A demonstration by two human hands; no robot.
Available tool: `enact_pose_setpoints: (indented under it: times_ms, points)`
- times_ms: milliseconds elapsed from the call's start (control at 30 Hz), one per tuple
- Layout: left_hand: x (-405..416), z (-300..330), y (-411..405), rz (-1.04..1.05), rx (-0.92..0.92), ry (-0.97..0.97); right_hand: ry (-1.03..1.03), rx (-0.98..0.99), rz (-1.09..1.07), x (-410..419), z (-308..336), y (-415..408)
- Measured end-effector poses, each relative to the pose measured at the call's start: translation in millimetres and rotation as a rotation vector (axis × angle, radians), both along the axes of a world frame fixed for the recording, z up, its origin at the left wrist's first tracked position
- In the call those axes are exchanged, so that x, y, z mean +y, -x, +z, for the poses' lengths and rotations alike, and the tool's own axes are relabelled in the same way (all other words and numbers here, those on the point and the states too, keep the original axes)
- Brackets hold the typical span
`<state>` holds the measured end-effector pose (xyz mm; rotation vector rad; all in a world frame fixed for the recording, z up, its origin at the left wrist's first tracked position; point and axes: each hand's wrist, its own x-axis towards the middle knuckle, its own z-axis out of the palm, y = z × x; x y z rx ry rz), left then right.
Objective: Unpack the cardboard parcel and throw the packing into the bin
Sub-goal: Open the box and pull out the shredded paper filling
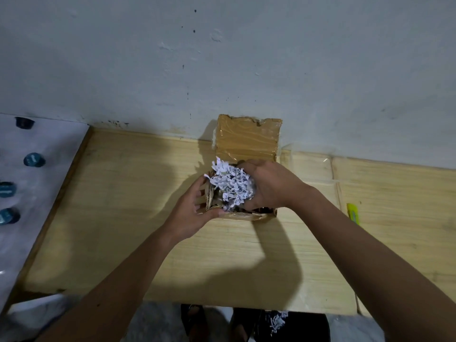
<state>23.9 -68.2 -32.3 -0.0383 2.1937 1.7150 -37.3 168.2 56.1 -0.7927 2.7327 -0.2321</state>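
Observation:
A small cardboard parcel (246, 141) stands on the wooden table by the wall, its taped lid flipped up and back. A clump of white shredded paper (232, 185) bulges out of its open top. My right hand (269, 186) is closed around the right side of that clump, over the box. My left hand (192, 215) holds the box's left front corner, thumb on the front edge. What lies under the paper is hidden. Below the table's front edge, a dark bin (291, 324) on the floor holds some shredded paper (277, 319).
A yellow-green utility knife (353, 213) lies on the table (123, 218) to the right. At left, a white surface (49, 149) carries several dark blue capsules (34, 159). A grey-white wall runs close behind the box. My sandalled foot (195, 322) shows beside the bin.

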Motion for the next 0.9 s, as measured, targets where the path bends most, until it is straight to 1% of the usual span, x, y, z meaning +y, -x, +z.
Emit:
enact_pose_setpoints:
  times_ms: [167, 300, 467, 567, 700, 833, 900]
  points:
    - [-1.3, -2.8, 0.5, -0.002, 0.023, 0.016, 0.070, 0.014, -0.068, 32.3, 29.7, -10.8]
    - [-1.3, -3.5, 1.2, 0.001, 0.096, 0.061, 0.068, -0.022, -0.182, 77.5, 30.5, -22.9]
    - [-1.4, -8.4, 3.0, 0.022, 0.173, 0.126, -0.004, -0.069, -0.291, 125.1, 4.1, -43.6]
    - [0.0, -9.1, 2.1, 0.044, 0.158, 0.101, -0.024, -0.129, -0.333, 134.0, -20.1, -55.9]
    - [-2.4, -13.2, 2.4, 0.043, 0.148, 0.115, 0.010, -0.192, -0.372, 134.2, -50.0, -65.6]
    - [-1.4, -11.9, 1.9, 0.054, 0.146, 0.119, 0.004, -0.155, -0.333, 132.4, -70.2, -71.7]
    - [-1.4, -11.1, 1.6, 0.050, 0.145, 0.105, 0.025, -0.153, -0.354, 132.2, -73.4, -74.7]
